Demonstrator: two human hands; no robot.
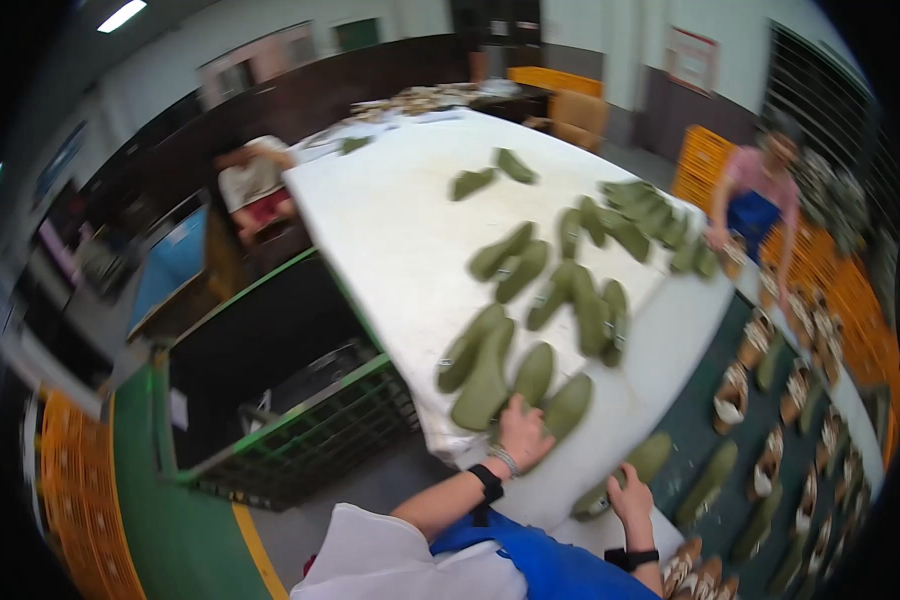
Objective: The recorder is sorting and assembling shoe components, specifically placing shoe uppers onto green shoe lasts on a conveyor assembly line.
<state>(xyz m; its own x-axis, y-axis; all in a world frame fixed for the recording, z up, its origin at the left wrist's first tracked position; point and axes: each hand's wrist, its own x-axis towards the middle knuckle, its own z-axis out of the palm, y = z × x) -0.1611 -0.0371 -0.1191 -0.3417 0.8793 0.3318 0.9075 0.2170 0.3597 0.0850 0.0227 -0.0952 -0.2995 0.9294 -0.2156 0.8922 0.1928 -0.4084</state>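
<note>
At the near edge of the white counter, the left hand lies fingers-spread on an olive-green insole, while the right hand pinches another insole; sliding each flat should keep the neighbouring pairs undisturbed.

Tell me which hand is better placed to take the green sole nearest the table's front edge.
Left. The left hand already rests against that green sole on the white table; the right hand is lower, busy on another sole.

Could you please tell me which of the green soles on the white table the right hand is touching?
The olive-green foam shoe sole at the table's near edge, beneath the right hand, lying apart from the others.
</note>
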